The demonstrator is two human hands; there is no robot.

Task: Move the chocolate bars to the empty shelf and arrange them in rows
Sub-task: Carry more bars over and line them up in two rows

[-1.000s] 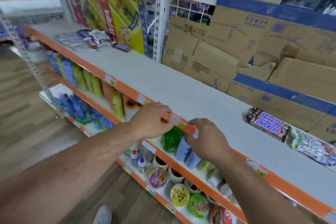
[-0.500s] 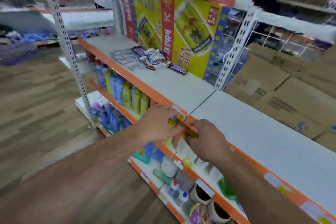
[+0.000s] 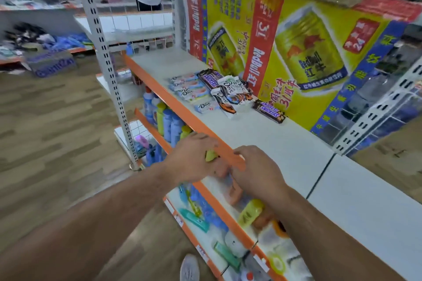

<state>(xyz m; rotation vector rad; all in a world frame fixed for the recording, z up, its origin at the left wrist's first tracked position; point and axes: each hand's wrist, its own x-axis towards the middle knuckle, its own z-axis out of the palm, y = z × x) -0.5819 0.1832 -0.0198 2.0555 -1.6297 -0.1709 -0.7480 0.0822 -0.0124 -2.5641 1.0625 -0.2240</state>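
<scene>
Along the orange shelf edge (image 3: pixel 169 101), left hand (image 3: pixel 194 160) and right hand (image 3: pixel 256 172) blur, grip unreadable.

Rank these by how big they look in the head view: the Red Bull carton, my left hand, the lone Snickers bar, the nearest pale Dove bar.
1. Red Bull carton
2. Left hand, inflated by nearness to the camera
3. Lone Snickers bar and pale Dove bar: too alike to rank

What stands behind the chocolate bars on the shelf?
A yellow Red Bull box stands behind the chocolate bars, on the same shelf. The box hides whatever is behind it.
</scene>
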